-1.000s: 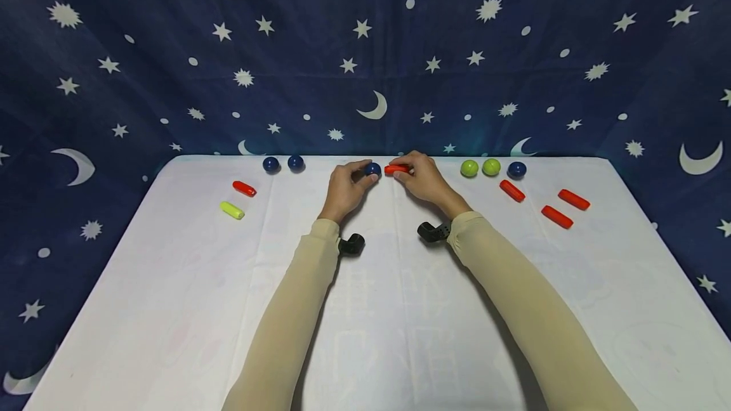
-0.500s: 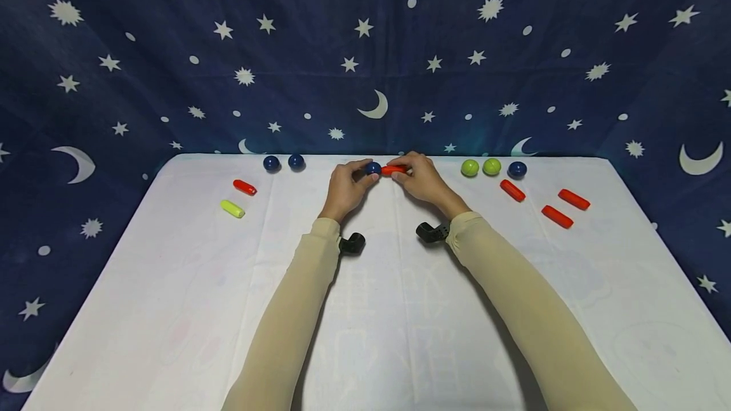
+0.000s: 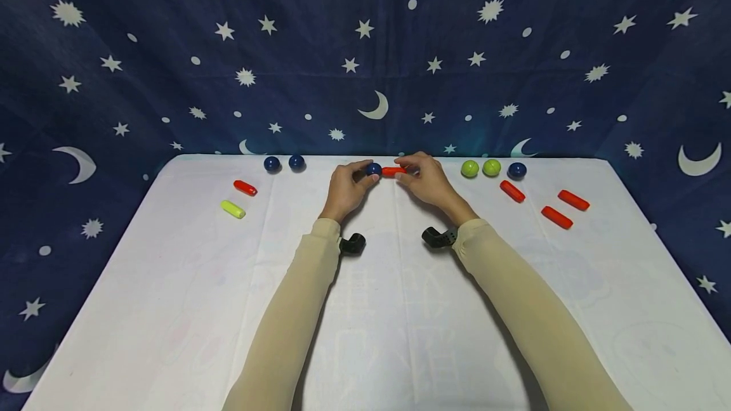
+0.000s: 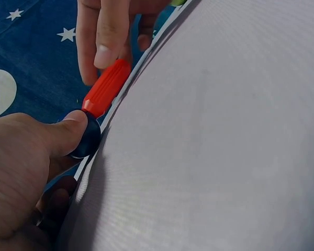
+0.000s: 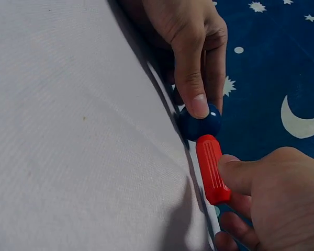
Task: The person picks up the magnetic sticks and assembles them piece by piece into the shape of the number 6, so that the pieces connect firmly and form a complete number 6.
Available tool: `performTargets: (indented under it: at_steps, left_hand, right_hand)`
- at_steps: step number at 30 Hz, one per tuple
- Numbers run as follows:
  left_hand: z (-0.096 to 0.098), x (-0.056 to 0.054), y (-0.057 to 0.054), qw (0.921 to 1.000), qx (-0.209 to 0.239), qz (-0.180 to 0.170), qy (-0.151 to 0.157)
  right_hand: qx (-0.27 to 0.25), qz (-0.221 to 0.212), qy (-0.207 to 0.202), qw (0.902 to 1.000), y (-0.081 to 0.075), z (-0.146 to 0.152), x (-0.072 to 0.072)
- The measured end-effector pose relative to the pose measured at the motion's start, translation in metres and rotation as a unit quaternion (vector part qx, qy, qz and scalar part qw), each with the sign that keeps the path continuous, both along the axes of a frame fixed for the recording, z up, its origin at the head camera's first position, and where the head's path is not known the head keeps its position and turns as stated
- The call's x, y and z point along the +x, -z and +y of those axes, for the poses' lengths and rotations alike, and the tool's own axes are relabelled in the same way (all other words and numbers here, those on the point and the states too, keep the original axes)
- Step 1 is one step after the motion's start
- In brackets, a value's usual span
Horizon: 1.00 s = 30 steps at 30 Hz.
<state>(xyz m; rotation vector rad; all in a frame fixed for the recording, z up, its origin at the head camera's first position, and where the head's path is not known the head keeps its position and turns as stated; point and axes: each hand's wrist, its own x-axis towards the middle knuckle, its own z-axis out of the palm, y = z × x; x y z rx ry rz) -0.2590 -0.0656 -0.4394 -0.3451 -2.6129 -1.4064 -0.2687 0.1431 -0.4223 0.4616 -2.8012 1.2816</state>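
At the table's far edge, my left hand (image 3: pixel 346 189) pinches a glossy dark blue ball (image 5: pixel 200 125) between thumb and fingers. A short red ribbed stick (image 3: pixel 392 171) lies end-on against the ball's right side and touches it. Around the stick's far end is my right hand (image 3: pixel 427 179), its thumb and index finger spread apart. In the left wrist view, that hand's fingers stand loose beside the red stick (image 4: pixel 105 90). The right wrist view has the thumb overlapping the stick's edge; whether it touches is unclear.
On the left lie two blue balls (image 3: pixel 296 163), a red stick (image 3: pixel 245 188) and a yellow-green stick (image 3: pixel 233 209). To the right are two green balls (image 3: pixel 491 167), a blue ball (image 3: pixel 516 170) and several red sticks (image 3: pixel 556 217). A star-patterned curtain (image 3: pixel 365 56) hangs behind the table.
My right hand brought the red stick leftward against the blue ball, then its fingers parted and it shifted slightly right. My left hand stayed on the ball.
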Motion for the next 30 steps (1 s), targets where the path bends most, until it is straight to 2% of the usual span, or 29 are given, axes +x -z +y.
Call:
performTargets:
  at_steps: [7, 16, 24, 30]
  left_hand:
    - [0.001, 0.001, 0.000, 1.0000, 0.004, -0.001, 0.000]
    - [0.001, 0.002, 0.000, 0.9999, 0.009, -0.009, -0.004]
    - [0.001, 0.001, -0.002, 0.9999, 0.010, -0.010, -0.002]
    - [0.001, 0.001, -0.001, 0.9999, 0.005, -0.011, -0.005]
  right_hand:
    - [-0.018, 0.003, 0.023, 0.9996, -0.003, 0.011, 0.008]
    - [-0.050, 0.073, 0.071, 0.9935, -0.004, 0.039, 0.020]
    - [-0.068, 0.123, 0.156, 0.9777, -0.007, 0.068, 0.029]
    - [-0.055, 0.120, 0.214, 0.9678, -0.002, 0.081, 0.031]
